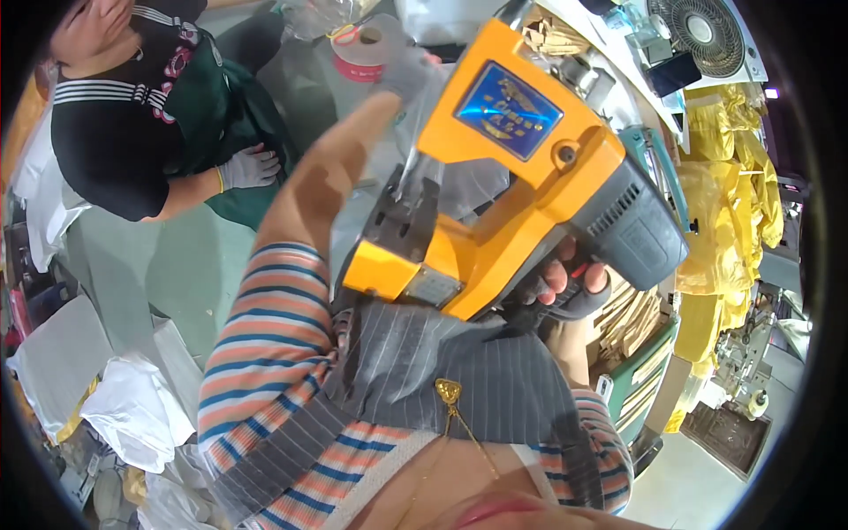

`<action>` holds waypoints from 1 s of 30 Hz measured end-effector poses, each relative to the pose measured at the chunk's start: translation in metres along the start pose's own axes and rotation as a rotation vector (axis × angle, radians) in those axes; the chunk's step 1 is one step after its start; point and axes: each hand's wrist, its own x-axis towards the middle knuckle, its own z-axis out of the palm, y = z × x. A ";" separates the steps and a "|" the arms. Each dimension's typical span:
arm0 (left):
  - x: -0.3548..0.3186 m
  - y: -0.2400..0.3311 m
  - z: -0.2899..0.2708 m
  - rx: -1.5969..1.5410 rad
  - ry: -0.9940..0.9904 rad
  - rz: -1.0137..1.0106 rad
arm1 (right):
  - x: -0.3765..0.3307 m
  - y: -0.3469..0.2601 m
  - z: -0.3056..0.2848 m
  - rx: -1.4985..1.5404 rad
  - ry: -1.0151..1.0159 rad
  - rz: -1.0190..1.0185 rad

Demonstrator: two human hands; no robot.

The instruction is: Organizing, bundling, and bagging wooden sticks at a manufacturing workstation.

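A large orange portable bag-sewing machine (495,203) with a dark grey motor housing is held up in front of my chest, tilted. My right hand (570,283), in a dark glove with bare fingertips, is closed round its handle under the motor. On the far side of the machine, my left hand (408,75) reaches out in a grey glove. Its fingers are blurred and partly hidden by the machine's head. Translucent plastic sheeting (473,185) shows through the machine's opening and below my left hand; whether that hand grips it is unclear.
A co-worker in a green apron (234,132) is at the far left, one gloved hand (250,168) lowered. A white roll with a red label (360,53) lies beyond my left hand. To the right are a fan (702,31), yellow bags (724,185) and stacked brown paper (632,322).
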 end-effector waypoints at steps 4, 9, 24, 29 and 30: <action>0.006 -0.029 0.021 -0.021 -0.124 -0.035 | 0.012 -0.004 -0.012 0.074 -0.225 0.090; -0.067 -0.062 0.002 -0.296 0.039 -0.165 | 0.009 -0.032 0.036 -0.334 0.068 0.158; -0.169 0.100 -0.040 -0.753 -0.195 -0.437 | 0.033 -0.045 0.018 -0.464 -0.188 -0.286; -0.192 0.148 -0.183 -0.695 -0.136 -0.996 | 0.040 -0.046 0.006 -0.622 -0.092 -0.347; -0.201 0.147 -0.200 -0.669 0.015 -0.971 | 0.045 -0.042 0.015 -0.577 0.087 -0.398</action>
